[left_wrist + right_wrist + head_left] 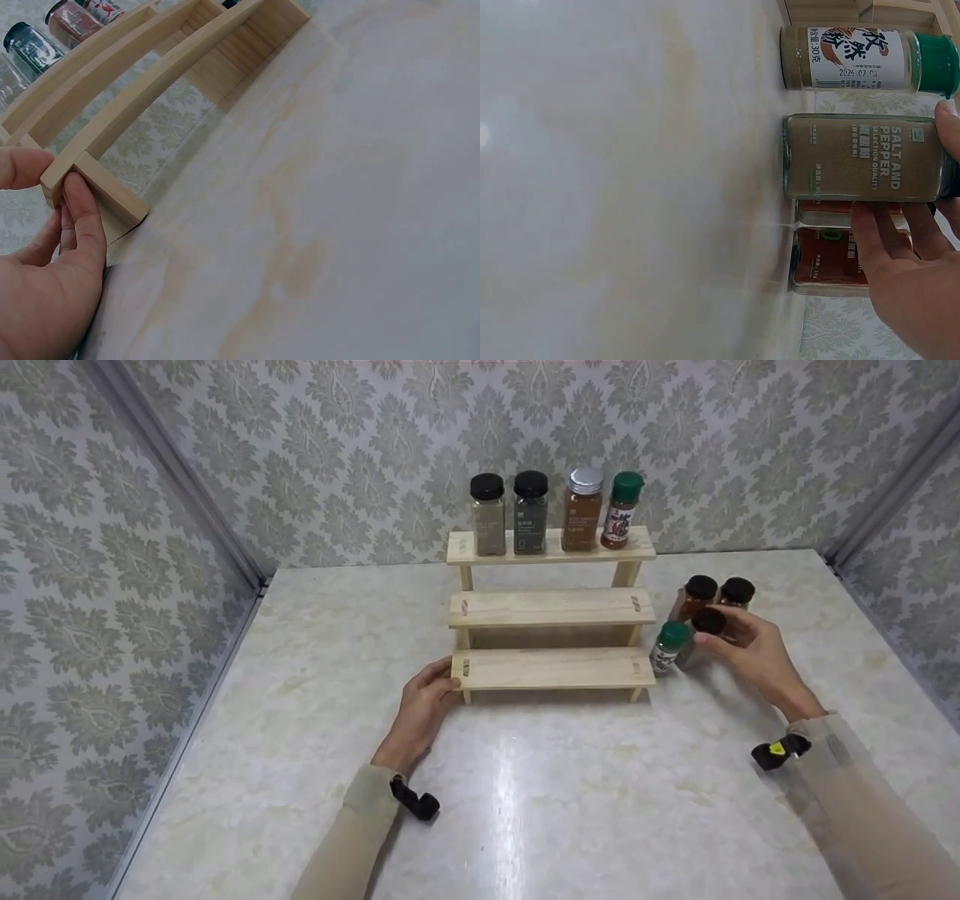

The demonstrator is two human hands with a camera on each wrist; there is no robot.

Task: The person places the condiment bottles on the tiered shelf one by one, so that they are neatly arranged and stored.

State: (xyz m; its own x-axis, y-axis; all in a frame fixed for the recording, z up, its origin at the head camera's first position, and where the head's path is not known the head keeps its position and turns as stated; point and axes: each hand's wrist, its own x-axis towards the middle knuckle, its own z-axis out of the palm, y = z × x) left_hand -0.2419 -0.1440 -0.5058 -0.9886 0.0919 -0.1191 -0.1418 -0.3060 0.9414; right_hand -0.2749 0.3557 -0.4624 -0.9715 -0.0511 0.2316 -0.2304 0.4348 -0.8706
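A three-tier wooden rack [551,669] stands on the table. My left hand [421,709] grips the left end of its lowest shelf, thumb on top and fingers beneath, as the left wrist view shows. To the right of the rack, my right hand [765,660] holds a black-capped glass jar labelled salt and pepper [862,157] near its cap, thumb on one side and fingers on the other. Beside that jar is a green-capped spice bottle [666,649]. Two black-capped jars with reddish contents, one nearer the rack [700,589] and one farther right [738,591], stand just behind.
On the top shelf are two black-capped jars, one pale [490,525] and one dark [530,525], a silver-capped jar [582,517] and a green-capped bottle [621,517]. Patterned walls [360,450] enclose the table [570,795] at the back and sides.
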